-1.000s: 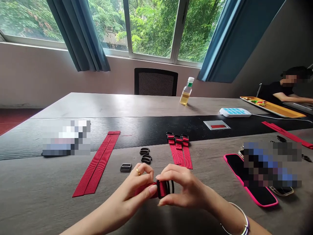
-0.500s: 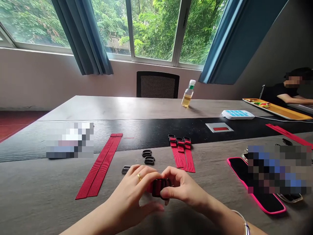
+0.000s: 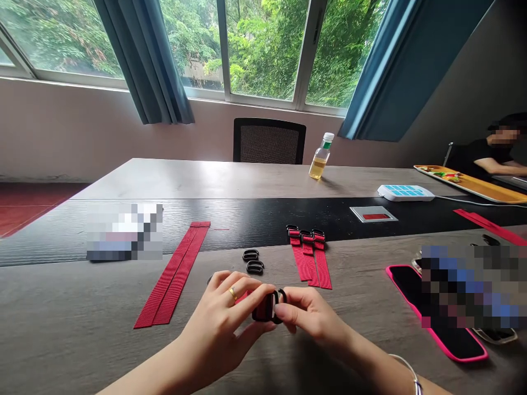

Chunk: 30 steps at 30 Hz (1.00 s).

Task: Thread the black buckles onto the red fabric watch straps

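Note:
My left hand (image 3: 224, 315) is closed round a short red webbing strap (image 3: 242, 297) with a black slide buckle (image 3: 262, 311) on it; its fingers cover most of the strap. Between the thumb and fingers of my right hand (image 3: 315, 312) is a black hook (image 3: 281, 296), held upright against the buckle's right side. Whether the strap runs through the hook is hidden. Just beyond my hands lie two loose black hooks (image 3: 252, 261). Farther right are three red straps (image 3: 309, 258) with black hardware at their far ends. Two long red straps (image 3: 173, 277) lie side by side on the left.
A phone with a pink case (image 3: 440, 318) lies at right, beside a blurred patch. Farther back are a bottle (image 3: 319, 159), a white power strip (image 3: 405, 192), a small clear case (image 3: 374, 214) and an orange tray (image 3: 473, 184). Another person (image 3: 489, 156) sits far right.
My left thumb has come up against the buckle's lower edge. My right fingers have shifted, so the black hook now shows apart from the buckle. The view has moved slightly.

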Each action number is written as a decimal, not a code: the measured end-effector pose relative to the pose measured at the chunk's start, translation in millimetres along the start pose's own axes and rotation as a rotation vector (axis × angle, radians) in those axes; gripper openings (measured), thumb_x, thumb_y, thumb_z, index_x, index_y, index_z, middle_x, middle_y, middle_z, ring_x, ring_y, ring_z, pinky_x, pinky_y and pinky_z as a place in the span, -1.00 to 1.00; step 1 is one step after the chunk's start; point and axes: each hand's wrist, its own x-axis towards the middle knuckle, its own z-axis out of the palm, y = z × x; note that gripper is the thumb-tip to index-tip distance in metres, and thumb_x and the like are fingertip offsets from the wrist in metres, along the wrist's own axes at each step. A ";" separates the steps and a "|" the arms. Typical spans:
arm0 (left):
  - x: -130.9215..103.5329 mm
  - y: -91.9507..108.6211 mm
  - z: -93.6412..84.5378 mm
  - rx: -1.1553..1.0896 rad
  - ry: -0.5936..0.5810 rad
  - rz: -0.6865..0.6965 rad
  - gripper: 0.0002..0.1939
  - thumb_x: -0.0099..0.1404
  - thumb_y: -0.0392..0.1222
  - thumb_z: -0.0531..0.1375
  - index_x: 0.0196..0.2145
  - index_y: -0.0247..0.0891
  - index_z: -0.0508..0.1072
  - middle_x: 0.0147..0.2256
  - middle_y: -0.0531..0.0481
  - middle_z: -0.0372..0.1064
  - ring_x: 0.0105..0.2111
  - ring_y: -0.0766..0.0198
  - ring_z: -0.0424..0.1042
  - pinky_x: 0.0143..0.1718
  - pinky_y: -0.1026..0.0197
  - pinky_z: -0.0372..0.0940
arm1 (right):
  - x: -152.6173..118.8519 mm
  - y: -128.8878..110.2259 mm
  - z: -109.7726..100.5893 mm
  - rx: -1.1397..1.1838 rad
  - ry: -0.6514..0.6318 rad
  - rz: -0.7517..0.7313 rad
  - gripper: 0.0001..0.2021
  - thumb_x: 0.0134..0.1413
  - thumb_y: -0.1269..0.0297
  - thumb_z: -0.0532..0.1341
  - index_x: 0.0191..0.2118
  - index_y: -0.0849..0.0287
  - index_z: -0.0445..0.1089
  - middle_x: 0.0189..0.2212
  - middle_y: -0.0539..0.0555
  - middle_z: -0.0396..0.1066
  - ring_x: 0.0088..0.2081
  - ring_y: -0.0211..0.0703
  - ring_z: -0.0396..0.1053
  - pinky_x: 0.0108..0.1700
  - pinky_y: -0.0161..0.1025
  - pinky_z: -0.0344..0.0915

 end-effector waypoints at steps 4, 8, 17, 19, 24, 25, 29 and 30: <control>1.5 1.9 -5.8 0.019 -0.028 0.008 -0.77 0.26 -0.12 0.15 -0.13 -0.20 0.34 -0.31 -0.01 0.45 -0.29 0.18 0.35 -0.15 0.08 0.06 | -7.2 -7.4 2.8 -0.058 0.075 -0.045 -0.52 -0.06 -0.14 0.16 -0.62 0.18 0.07 -0.67 -0.12 -0.06 -0.59 -0.39 -0.13 -0.54 -0.34 -0.13; 3.5 3.9 -7.7 0.019 -0.050 0.009 -0.78 0.23 -0.10 0.18 -0.17 -0.19 0.35 -0.33 0.00 0.46 -0.31 0.17 0.35 -0.16 0.08 0.03 | -11.4 -7.7 3.6 -0.137 0.105 -0.083 -0.56 0.00 -0.05 0.12 -0.64 0.17 0.02 -0.66 -0.10 -0.06 -0.58 -0.37 -0.11 -0.54 -0.33 -0.12; 3.9 0.5 -9.7 -0.001 -0.030 0.015 -0.73 0.22 -0.09 0.19 -0.13 -0.20 0.33 -0.32 -0.04 0.44 -0.24 0.13 0.35 -0.13 0.08 0.09 | -15.5 -2.3 6.9 -0.399 0.182 -0.297 -0.67 0.10 0.18 0.05 -0.61 0.15 -0.01 -0.65 -0.07 -0.01 -0.57 -0.33 -0.03 -0.52 -0.31 -0.06; 5.4 -0.6 -9.3 -0.042 -0.063 0.027 -0.73 0.20 -0.12 0.22 -0.15 -0.23 0.35 -0.34 -0.04 0.43 -0.25 0.15 0.34 -0.17 0.12 0.14 | -13.5 -1.9 6.0 -0.305 0.187 -0.221 -0.62 0.11 0.09 0.05 -0.62 0.16 0.00 -0.66 -0.08 -0.03 -0.57 -0.34 -0.04 -0.52 -0.32 -0.06; 6.0 -0.2 -5.8 -0.251 -0.117 -0.049 -0.76 0.15 -0.22 0.25 -0.20 -0.24 0.38 -0.39 -0.02 0.41 -0.34 0.21 0.33 -0.27 0.21 0.21 | -9.4 -2.9 2.5 -0.251 0.208 -0.218 -0.58 0.11 0.02 0.06 -0.62 0.16 0.03 -0.67 -0.09 -0.03 -0.59 -0.36 -0.04 -0.54 -0.33 -0.04; 5.7 0.3 -5.3 -0.353 -0.151 -0.134 -0.74 0.15 -0.18 0.25 -0.19 -0.22 0.38 -0.37 -0.02 0.40 -0.35 0.23 0.33 -0.29 0.23 0.22 | -9.1 -3.7 1.1 -0.265 0.214 -0.233 -0.59 0.12 0.03 0.05 -0.62 0.16 0.04 -0.66 -0.09 -0.02 -0.59 -0.36 -0.04 -0.54 -0.34 -0.03; 7.5 2.1 -5.9 -0.887 -0.364 -0.614 -0.66 0.12 0.03 0.24 -0.25 -0.24 0.36 -0.42 0.04 0.33 -0.44 0.31 0.28 -0.46 0.33 0.18 | -8.5 -7.7 -6.6 -0.328 0.295 -0.289 -0.62 0.16 0.06 0.02 -0.58 0.17 0.08 -0.64 -0.08 0.03 -0.57 -0.34 0.04 -0.51 -0.34 0.05; 8.8 2.2 -6.5 -0.976 -0.395 -0.701 -0.67 0.13 0.06 0.22 -0.31 -0.27 0.35 -0.48 0.07 0.29 -0.49 0.35 0.24 -0.51 0.35 0.13 | -8.3 -8.4 -8.4 -0.333 0.317 -0.290 -0.63 0.16 0.07 0.02 -0.57 0.17 0.10 -0.63 -0.08 0.05 -0.56 -0.34 0.06 -0.50 -0.35 0.08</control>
